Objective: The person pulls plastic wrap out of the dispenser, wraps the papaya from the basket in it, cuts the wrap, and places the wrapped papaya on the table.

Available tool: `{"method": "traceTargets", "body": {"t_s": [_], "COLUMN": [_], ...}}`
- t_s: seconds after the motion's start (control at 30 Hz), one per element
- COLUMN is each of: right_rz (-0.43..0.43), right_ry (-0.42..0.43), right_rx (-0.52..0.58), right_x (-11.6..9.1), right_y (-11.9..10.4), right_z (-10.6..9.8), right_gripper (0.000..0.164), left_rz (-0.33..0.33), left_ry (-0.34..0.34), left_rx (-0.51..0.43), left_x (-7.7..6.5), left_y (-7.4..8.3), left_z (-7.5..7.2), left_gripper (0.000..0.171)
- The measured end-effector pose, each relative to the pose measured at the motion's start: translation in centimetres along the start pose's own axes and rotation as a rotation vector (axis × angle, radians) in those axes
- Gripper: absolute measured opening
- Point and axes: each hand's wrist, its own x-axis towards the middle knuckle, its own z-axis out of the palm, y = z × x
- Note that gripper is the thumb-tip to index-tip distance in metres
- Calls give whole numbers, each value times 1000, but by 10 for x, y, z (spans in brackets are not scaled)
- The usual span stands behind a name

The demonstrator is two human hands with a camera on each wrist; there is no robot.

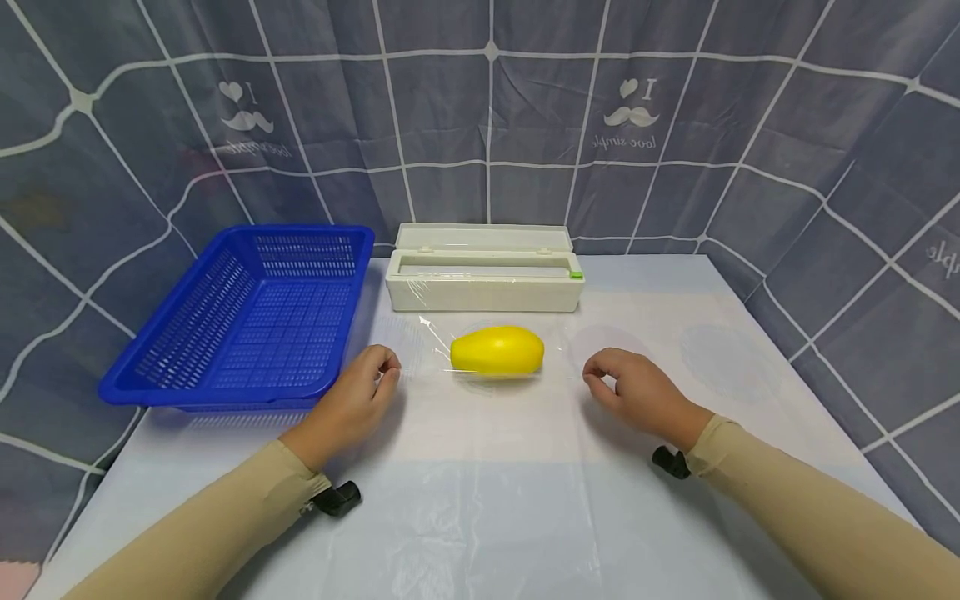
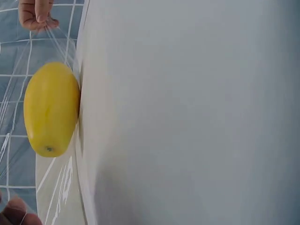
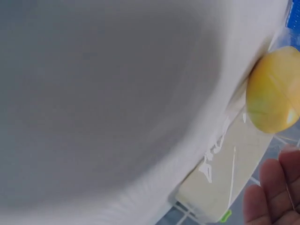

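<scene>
A sheet of clear plastic wrap (image 1: pixel 433 333) stretches from the white dispenser box (image 1: pixel 486 294) toward me, over a yellow oblong fruit (image 1: pixel 498 350) shaped like a papaya. My left hand (image 1: pixel 352 400) pinches the wrap's near left corner between thumb and curled fingers, left of the fruit. On the other side, my right hand (image 1: pixel 637 392) pinches the near right corner. In the left wrist view, the film (image 2: pixel 58 44) gathers in folds at the right hand's fingertips. The film's front edge runs across the fruit's near side. The fruit lies on the white-covered table.
A blue plastic basket (image 1: pixel 277 325) stands at the left, close beside my left hand. The dispenser's lid (image 1: pixel 483 237) is raised at the back, and a green slider (image 1: pixel 576 275) sits at its right end. Grey checked curtains (image 1: pixel 540 108) enclose the table.
</scene>
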Motion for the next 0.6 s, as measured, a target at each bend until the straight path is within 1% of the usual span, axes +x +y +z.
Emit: {"method": "traceTargets", "body": {"t_s": [0.17, 0.33, 0.43, 0.6], "right_rz": [53, 111, 142, 184], "right_ry": [27, 36, 30, 29], "right_rx": [21, 51, 66, 69], "right_x": [11, 25, 34, 52], "right_y": [2, 5, 8, 13], "right_z": [-3, -6, -8, -9], "right_gripper": [6, 10, 13, 17], "left_rz": [-48, -93, -133, -231], "left_ry": [78, 152, 178, 192], "left_rx": [-46, -75, -104, -126], "left_x": [13, 27, 38, 55], "left_y": [-1, -2, -3, -2], "left_z": [7, 12, 15, 18], "left_gripper": [6, 7, 8, 11]}}
